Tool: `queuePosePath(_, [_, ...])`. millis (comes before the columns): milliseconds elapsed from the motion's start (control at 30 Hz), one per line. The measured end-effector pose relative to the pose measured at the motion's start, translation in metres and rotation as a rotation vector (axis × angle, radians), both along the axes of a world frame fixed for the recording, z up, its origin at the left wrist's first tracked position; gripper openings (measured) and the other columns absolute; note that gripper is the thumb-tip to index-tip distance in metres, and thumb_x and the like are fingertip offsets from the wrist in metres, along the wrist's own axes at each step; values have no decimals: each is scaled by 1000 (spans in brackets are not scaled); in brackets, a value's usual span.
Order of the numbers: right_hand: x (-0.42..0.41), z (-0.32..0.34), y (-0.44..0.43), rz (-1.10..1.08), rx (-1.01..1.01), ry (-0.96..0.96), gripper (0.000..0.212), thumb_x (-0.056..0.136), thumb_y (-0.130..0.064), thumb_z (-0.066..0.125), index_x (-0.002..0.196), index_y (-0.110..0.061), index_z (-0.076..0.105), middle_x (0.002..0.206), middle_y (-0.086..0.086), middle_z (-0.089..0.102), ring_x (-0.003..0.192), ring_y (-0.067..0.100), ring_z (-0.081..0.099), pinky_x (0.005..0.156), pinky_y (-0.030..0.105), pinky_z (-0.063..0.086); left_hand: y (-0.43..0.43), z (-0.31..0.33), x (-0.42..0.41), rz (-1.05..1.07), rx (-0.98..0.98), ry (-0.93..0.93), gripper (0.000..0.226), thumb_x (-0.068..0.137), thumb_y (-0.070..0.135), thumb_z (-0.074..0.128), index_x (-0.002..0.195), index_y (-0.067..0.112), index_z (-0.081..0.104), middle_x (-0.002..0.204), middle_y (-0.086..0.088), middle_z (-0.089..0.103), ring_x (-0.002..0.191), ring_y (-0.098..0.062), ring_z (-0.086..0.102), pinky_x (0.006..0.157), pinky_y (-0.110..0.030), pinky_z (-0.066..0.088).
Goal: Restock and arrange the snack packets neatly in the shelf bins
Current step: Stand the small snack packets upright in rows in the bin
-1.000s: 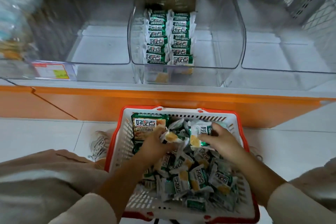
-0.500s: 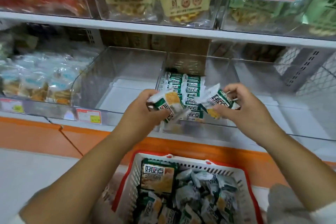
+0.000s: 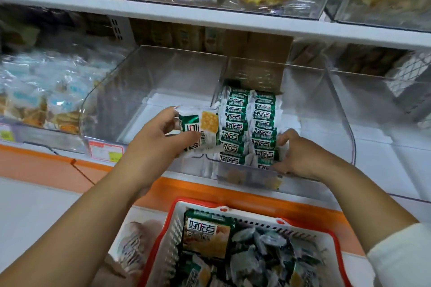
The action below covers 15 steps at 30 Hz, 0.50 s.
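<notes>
Since half a second earlier, the right hand (image 3: 300, 156) had dropped to the front edge of the clear bin (image 3: 338, 123), its fingers curled round the front packet (image 3: 264, 155) of the right row. The left hand (image 3: 158, 144) pinched a held packet (image 3: 198, 130) just beside the left row. Two neat rows (image 3: 247, 123) ran back to front in the bin, but many loose packets (image 3: 256, 251) lay in the basket (image 3: 168, 247), so restocking seemed far from finished.

I see my left hand (image 3: 158, 144) pinching a packet (image 3: 199, 131), fingertips just beside the rows (image 3: 235, 123) in the bin (image 3: 338, 123); fingers (image 3: 283, 137) of my right hand (image 3: 303, 158) curl round the right row's front packet (image 3: 265, 154).
</notes>
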State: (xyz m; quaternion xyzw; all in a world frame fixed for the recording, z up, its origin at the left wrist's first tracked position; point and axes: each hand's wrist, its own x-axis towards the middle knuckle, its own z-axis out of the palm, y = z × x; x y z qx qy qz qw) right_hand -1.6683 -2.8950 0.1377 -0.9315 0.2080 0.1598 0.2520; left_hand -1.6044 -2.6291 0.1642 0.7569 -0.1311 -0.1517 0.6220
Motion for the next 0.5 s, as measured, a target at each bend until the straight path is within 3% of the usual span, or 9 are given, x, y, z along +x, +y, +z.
queuePosePath(100, [1,-5,1,-56,39,12,59,77,-25,80,113,-16,34,81,5,61,63,15,58,50,26,41,3,-1,-1,-19,-3,-8,19,91,11,66,100,28,67,96,11,74,77,-5,70,65,-14,52])
queuePosePath(200, [3,-9,5,-152,197,-11,52,77,-22,81,110,-15,41,87,7,60,61,15,63,44,20,46,4,-1,1,-5,3,-4,19,91,13,66,101,29,66,96,13,74,80,-7,72,72,-21,54])
queuePosePath(300, [7,-11,10,-165,266,-18,53,76,-24,81,111,-15,42,94,7,55,64,18,64,53,25,55,2,-1,0,-7,-38,22,21,90,11,67,105,24,64,97,10,75,84,-11,73,70,-22,53])
queuePosePath(400, [6,-12,10,-125,260,-24,56,75,-32,82,111,-17,42,96,6,56,68,17,59,63,31,54,-5,-1,-3,-34,-85,59,21,90,6,66,108,16,62,97,4,76,87,-17,74,71,-24,58])
queuePosePath(500, [1,-7,6,-183,389,-34,59,77,-23,81,122,-16,43,102,10,58,79,23,63,81,39,58,-13,1,-6,-61,-110,59,21,90,6,65,109,15,65,96,2,76,84,-18,75,74,-26,60])
